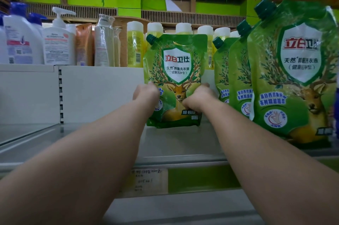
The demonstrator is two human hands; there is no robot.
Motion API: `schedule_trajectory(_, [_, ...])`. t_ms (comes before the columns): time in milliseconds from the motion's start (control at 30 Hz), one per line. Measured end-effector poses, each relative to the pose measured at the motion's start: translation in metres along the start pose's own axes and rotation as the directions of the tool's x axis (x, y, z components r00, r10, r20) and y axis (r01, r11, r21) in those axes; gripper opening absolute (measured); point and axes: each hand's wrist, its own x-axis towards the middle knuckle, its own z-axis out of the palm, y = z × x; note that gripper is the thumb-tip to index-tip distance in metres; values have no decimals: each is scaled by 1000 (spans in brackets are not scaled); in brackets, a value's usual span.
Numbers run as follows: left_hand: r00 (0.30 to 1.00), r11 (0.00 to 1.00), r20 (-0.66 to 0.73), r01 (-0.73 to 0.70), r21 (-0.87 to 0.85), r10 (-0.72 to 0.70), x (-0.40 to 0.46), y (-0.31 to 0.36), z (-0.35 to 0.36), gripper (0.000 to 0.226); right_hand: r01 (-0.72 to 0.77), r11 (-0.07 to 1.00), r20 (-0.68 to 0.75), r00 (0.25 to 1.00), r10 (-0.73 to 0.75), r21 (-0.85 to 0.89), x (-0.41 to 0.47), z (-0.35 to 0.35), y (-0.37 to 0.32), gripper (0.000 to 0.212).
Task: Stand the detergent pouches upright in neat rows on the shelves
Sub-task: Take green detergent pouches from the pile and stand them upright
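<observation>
A green detergent pouch [177,67] with a deer picture and a dark green spout cap stands upright at the back of the grey shelf [176,144], against the white back panel. My left hand [145,92] grips its left edge and my right hand [197,97] grips its right edge, both at mid-height. To the right, three more green pouches stand upright in a row running from back to front: the nearest [297,78], the middle one [240,78], and the farthest [221,70].
White bottles [22,41], a pump bottle [58,41], tubes [104,41] and yellow bottles [134,46] stand on the higher shelf behind the white back panel [102,92]. A green price strip with a paper label [146,180] runs along the shelf front. Bare shelf lies left of the held pouch.
</observation>
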Motion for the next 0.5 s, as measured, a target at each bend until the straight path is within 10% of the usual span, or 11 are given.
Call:
schedule_trajectory(200, [993,987,-103,-35,158,52,-27,17,4,63,118,993,-316,943,-103,31,-4,-3,-7,60])
schedule_trajectory(500, [1000,965,-25,-2,264,9,-36,19,1,65,349,935,-248,902,-352,-58,-10,0,-9,22])
